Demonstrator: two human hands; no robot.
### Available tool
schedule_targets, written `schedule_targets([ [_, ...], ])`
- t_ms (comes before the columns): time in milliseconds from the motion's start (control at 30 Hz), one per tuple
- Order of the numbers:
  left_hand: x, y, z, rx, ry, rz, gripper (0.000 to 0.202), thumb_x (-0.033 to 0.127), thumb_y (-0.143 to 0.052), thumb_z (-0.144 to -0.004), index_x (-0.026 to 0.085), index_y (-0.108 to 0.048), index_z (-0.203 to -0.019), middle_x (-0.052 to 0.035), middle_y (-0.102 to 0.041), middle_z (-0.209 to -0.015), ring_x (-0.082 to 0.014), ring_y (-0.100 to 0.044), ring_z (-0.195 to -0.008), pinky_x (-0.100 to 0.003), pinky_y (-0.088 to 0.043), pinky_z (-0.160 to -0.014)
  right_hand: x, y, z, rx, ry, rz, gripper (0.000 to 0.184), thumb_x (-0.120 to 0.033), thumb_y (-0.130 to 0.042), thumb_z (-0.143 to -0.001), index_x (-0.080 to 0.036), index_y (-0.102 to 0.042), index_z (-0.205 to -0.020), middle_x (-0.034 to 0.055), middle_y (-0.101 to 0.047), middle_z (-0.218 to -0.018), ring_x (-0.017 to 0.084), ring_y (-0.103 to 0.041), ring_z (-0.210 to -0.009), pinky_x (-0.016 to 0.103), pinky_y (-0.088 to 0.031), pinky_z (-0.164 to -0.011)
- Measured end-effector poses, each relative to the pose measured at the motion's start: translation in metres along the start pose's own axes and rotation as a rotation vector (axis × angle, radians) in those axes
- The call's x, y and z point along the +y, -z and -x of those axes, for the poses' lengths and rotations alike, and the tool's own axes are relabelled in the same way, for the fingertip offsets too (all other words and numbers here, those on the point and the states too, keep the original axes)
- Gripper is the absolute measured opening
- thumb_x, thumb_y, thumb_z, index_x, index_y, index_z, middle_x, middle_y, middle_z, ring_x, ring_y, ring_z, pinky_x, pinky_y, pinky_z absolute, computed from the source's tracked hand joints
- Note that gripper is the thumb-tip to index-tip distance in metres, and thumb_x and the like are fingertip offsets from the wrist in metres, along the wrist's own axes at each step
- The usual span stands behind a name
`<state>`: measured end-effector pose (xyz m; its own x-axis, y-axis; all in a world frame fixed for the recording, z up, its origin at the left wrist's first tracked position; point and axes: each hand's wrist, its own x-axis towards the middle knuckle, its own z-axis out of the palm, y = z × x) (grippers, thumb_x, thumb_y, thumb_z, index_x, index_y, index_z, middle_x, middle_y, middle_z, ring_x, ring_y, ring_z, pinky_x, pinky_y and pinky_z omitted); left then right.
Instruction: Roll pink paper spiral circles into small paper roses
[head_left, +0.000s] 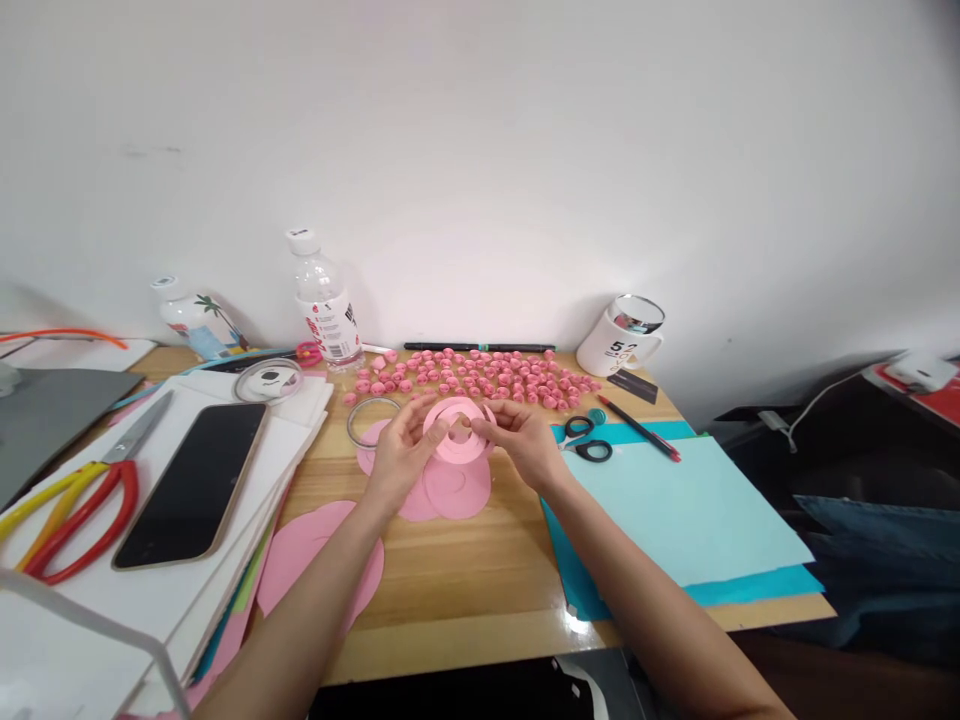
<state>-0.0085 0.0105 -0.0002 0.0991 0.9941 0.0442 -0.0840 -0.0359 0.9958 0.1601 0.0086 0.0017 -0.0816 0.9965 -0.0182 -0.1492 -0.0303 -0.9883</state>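
Note:
A pink paper spiral is held up between my two hands over the table. My left hand pinches its left side, thumb in front. On the right side, the thumb and fingers of my right hand close on the strip near the spiral's centre. Below my hands lie pink paper discs with curved cuts. Larger pink paper circles rest partly behind my left forearm. Just beyond my hands, many small rolled pink paper roses are spread across the table.
A roll of clear tape lies left of my hands. Scissors with black handles and a pencil lie on blue paper at right. A mug, a bottle, a phone and red-yellow scissors surround the workspace.

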Motion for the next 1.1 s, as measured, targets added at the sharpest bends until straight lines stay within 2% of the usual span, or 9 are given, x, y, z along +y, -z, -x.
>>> schedule_targets([
  [133,0.001,0.002,0.002,0.014,0.023,-0.017,0.041,0.039,-0.071,-0.068,0.013,-0.064,-0.098,-0.0109,-0.071,-0.094,-0.0228,-0.066,-0.086,-0.032,-0.052,-0.076,0.005,-0.001,0.0,-0.038,-0.039,-0.022,0.038,-0.04,-0.077,-0.061,-0.017,-0.068,-0.09,0.0045,-0.072,-0.076,0.017,-0.065,-0.065,0.028,-0.05,-0.061],
  [367,0.003,-0.001,0.002,0.064,0.024,-0.01,0.033,0.036,-0.072,-0.067,0.014,-0.068,-0.091,-0.0076,-0.071,-0.087,-0.0185,-0.065,-0.077,-0.026,-0.05,-0.068,0.005,0.002,0.0,-0.064,-0.096,-0.032,0.035,-0.036,-0.077,-0.062,-0.015,-0.068,-0.09,0.0019,-0.071,-0.068,0.012,-0.061,-0.056,0.023,-0.048,-0.052],
  [533,0.004,-0.001,0.002,0.103,0.02,0.03,0.032,0.044,-0.065,-0.073,0.015,-0.07,-0.084,-0.0043,-0.07,-0.073,-0.0161,-0.062,-0.068,-0.024,-0.048,-0.062,0.006,0.001,0.001,-0.018,-0.109,-0.077,0.034,-0.034,-0.077,-0.061,-0.016,-0.068,-0.088,0.0035,-0.072,-0.074,0.013,-0.063,-0.059,0.023,-0.05,-0.053],
  [633,0.004,-0.001,0.002,0.104,0.048,0.066,0.041,0.052,-0.057,-0.077,0.013,-0.07,-0.076,-0.0038,-0.068,-0.066,-0.0152,-0.06,-0.063,-0.024,-0.046,-0.057,0.005,-0.001,0.002,-0.004,-0.107,-0.102,0.03,-0.033,-0.077,-0.062,-0.016,-0.068,-0.085,0.0034,-0.072,-0.074,0.013,-0.064,-0.059,0.023,-0.05,-0.054],
  [767,0.003,-0.001,0.002,0.076,0.06,0.067,0.036,0.047,-0.067,-0.07,0.013,-0.071,-0.082,-0.0044,-0.07,-0.072,-0.0155,-0.061,-0.063,-0.025,-0.048,-0.059,0.004,-0.001,0.003,0.03,-0.118,-0.103,0.03,-0.033,-0.079,-0.059,-0.016,-0.069,-0.082,0.003,-0.072,-0.07,0.014,-0.064,-0.058,0.024,-0.051,-0.054],
  [867,0.001,-0.001,0.002,0.074,0.073,0.03,0.034,0.043,-0.066,-0.072,0.013,-0.071,-0.087,-0.0069,-0.072,-0.08,-0.0176,-0.064,-0.068,-0.028,-0.051,-0.064,0.004,-0.002,0.004,0.027,-0.13,-0.097,0.033,-0.034,-0.079,-0.058,-0.016,-0.07,-0.084,0.0035,-0.073,-0.071,0.015,-0.065,-0.059,0.025,-0.051,-0.054],
  [967,-0.002,0.0,0.002,0.12,-0.062,-0.114,0.038,0.041,-0.063,-0.076,0.015,-0.066,-0.104,-0.0105,-0.069,-0.102,-0.0222,-0.066,-0.089,-0.034,-0.052,-0.079,0.005,-0.002,0.004,0.032,-0.135,-0.095,0.034,-0.034,-0.079,-0.059,-0.016,-0.069,-0.085,0.004,-0.073,-0.072,0.015,-0.064,-0.059,0.025,-0.05,-0.053],
  [1033,-0.004,0.001,0.002,0.098,-0.299,-0.299,0.05,0.041,-0.067,-0.072,0.019,-0.059,-0.116,-0.0117,-0.062,-0.119,-0.0259,-0.058,-0.11,-0.041,-0.044,-0.096,0.007,-0.001,0.004,0.048,-0.135,-0.106,0.034,-0.035,-0.078,-0.06,-0.016,-0.068,-0.087,0.0039,-0.072,-0.072,0.015,-0.064,-0.059,0.024,-0.05,-0.052],
  [1100,-0.006,0.002,0.003,-0.039,-0.554,-0.503,0.062,0.041,-0.073,-0.066,0.02,-0.055,-0.121,-0.0123,-0.056,-0.128,-0.0292,-0.047,-0.123,-0.05,-0.029,-0.108,0.009,0.0,0.003,0.059,-0.136,-0.116,0.035,-0.034,-0.077,-0.062,-0.017,-0.066,-0.09,0.0035,-0.072,-0.073,0.014,-0.064,-0.061,0.024,-0.05,-0.053],
])
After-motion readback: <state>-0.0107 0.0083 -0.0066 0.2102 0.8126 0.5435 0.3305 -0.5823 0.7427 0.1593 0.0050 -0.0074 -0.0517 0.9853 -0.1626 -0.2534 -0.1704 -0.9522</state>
